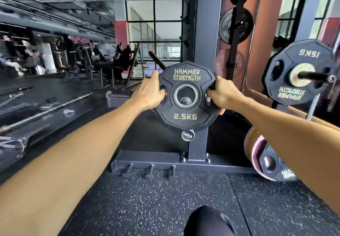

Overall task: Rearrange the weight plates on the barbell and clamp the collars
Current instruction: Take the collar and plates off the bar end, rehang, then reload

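Observation:
A black 2.5 kg Hammer Strength weight plate (185, 117) is held up in front of the rack post. My left hand (150, 93) grips its left edge, fingers hooked into the left handle slot. On the right edge, my right hand (221, 95) grips the other handle slot. The barbell sleeve end (187, 135), a round steel cap, shows just below the plate. Through the plate's centre hole a smaller round end is visible. A black bar (156, 59) sticks out behind the plate's upper left. No collar is visible.
A dark rack upright (207, 33) stands behind the plate, its base (147, 160) carrying short pegs. Right, a mirror shows a 15 kg plate (298, 73) on a bar. Pink plates (257, 154) lean at lower right. Barbells (46, 110) lie on the floor at left.

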